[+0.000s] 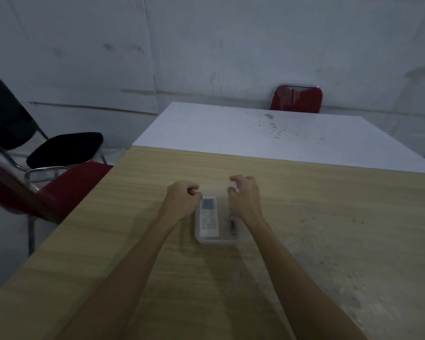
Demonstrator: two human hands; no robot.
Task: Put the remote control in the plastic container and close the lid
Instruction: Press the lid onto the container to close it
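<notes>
You see the white remote control (208, 216) lying flat, buttons up, inside the clear plastic container (216, 239), along its left side, on the counter (329, 217).

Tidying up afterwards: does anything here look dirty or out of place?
Yes. Dark specks and a smudge mark the white table near the far red chair. The remote lies straight in its container.

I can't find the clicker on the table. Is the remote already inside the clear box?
Yes, the white remote control lies inside the clear plastic container, between the left hand and the right hand.
</notes>
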